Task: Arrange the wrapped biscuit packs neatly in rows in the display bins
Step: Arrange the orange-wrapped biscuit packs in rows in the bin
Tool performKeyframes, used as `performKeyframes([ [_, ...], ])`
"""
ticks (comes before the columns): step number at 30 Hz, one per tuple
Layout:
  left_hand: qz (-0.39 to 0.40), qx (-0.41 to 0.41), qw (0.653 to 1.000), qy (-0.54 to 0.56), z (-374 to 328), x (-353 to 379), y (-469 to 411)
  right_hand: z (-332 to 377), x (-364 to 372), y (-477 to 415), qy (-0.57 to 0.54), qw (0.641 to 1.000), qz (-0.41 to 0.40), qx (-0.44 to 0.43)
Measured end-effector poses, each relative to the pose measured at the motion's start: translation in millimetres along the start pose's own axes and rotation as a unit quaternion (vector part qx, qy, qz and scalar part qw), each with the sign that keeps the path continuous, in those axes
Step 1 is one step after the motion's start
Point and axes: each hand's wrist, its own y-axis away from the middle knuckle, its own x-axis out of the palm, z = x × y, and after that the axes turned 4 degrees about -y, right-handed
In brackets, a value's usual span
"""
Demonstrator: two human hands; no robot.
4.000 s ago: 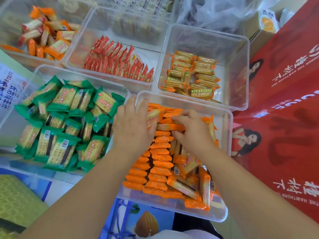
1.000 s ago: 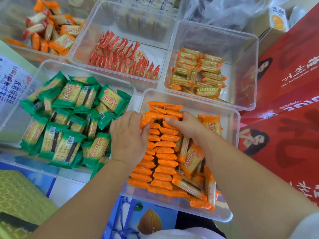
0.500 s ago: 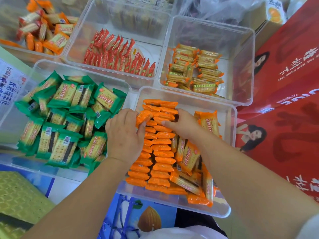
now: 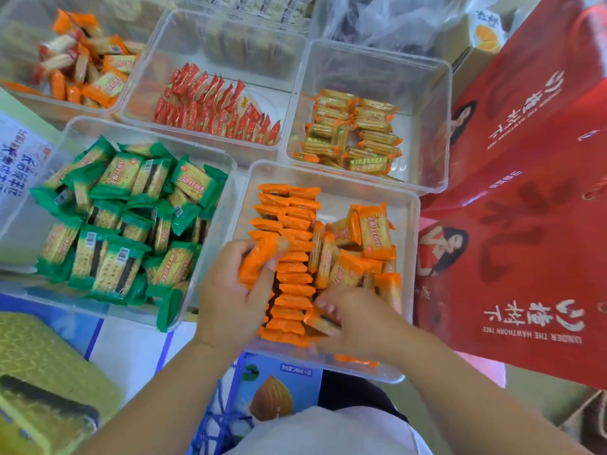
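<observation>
Well, the red bags (image 4: 532,198) fill my right side, their edge just beside the bins. Five clear bins lie in front of me in two lines. In the near line are the green bin (image 4: 213,244) on the left and the orange bin (image 4: 345,182) straight ahead, side by side. Behind them stand the mixed bin (image 4: 19,27) at far left, the red bin (image 4: 230,34) in the middle and the gold bin (image 4: 377,70) on the right.

The green packs (image 4: 121,218) lie in a loose heap. The mixed packs (image 4: 85,64) are jumbled too. The red packs (image 4: 216,106) stand on edge in rows, and the gold packs (image 4: 354,133) are stacked flat in two short columns.

In the orange bin a row (image 4: 289,208) of packs stands on edge down the left half, from the far wall toward me. The loose packs (image 4: 371,234) fill the right half at all angles.

My left hand (image 4: 230,300) is at the row's near left, with fingers and thumb wrapped round one tilted pack (image 4: 259,257). My right hand (image 4: 354,320) is down among the near loose packs, fingers bent. It is blurred, so I cannot tell whether it holds one.
</observation>
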Motion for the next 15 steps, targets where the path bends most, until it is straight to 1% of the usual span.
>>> performKeyframes([
  [1, 0.014, -0.026, 0.999, 0.012, -1, -1, 12, -2, 6, 4, 0.044, 0.999, 0.014, -0.011],
  [4, 0.061, -0.058, 0.996, 0.006, 2, -4, 43, -2, 14, 6, 0.137, 0.99, 0.004, -0.014],
  [6, 0.074, -0.061, 0.995, 0.004, 5, -6, 57, 0, 11, 4, 0.156, 0.987, 0.031, -0.025],
  [9, 0.09, -0.07, 0.993, 0.006, 7, -10, 70, -5, -2, 8, 0.152, 0.984, 0.065, -0.068],
  [11, 0.123, -0.061, 0.99, -0.013, 9, -13, 74, -14, -10, 16, 0.208, 0.974, 0.051, -0.075],
  [13, 0.162, -0.049, 0.984, -0.055, 14, -15, 74, -26, -11, 26, 0.275, 0.96, 0.021, -0.048],
  [15, 0.199, -0.056, 0.974, -0.088, 19, -17, 69, -33, -6, 35, 0.29, 0.957, -0.016, -0.024],
])
